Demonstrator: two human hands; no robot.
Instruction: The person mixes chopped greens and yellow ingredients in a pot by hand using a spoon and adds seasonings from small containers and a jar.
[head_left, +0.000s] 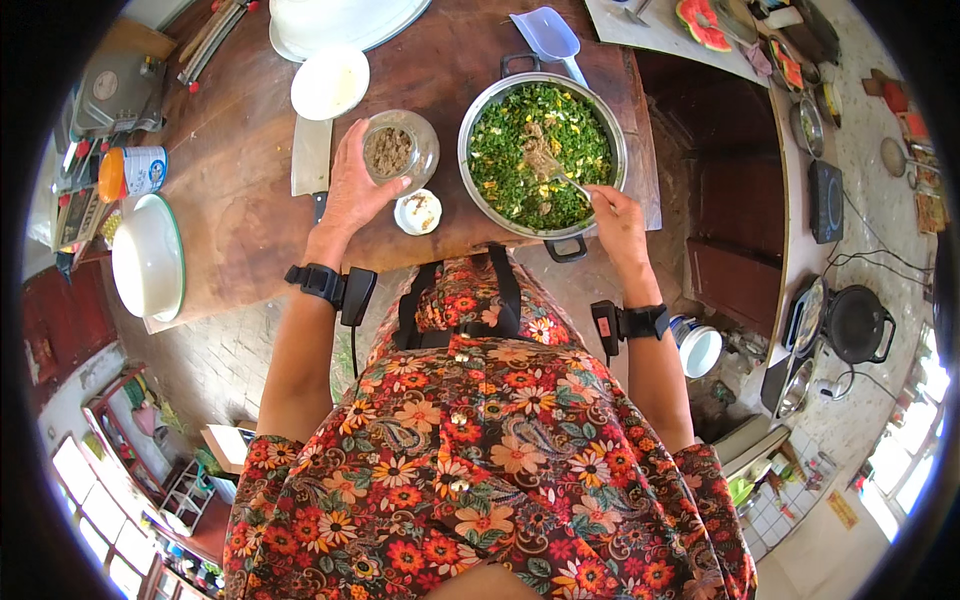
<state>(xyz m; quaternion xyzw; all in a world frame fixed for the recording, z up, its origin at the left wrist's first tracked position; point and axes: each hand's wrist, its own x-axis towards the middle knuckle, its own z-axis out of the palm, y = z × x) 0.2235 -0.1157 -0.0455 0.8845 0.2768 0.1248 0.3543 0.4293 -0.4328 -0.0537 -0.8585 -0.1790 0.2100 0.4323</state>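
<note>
My left hand (360, 176) grips a glass jar (426, 146) tilted so its mouth shows a brown, crumbly paste (388, 152) inside. A small white lid or dish (418, 212) with brown crumbs lies just below the jar, at the table's near edge. In my right hand (619, 221) is a metal spoon or fork (574, 184), its head down in a two-handled steel pot (466, 157). Chopped green leaves mixed with yellow and white bits (510, 127) fill the pot. Clumps of the brown paste sit on the greens around the utensil's head, which they partly hide.
A cleaver (310, 154) lies left of my left hand, beneath a white bowl (330, 82). Behind stands a large white basin (337, 22). A plastic scoop (551, 36) rests behind the pot. Leftward are an enamel basin (146, 259) and an orange-lidded container (133, 172).
</note>
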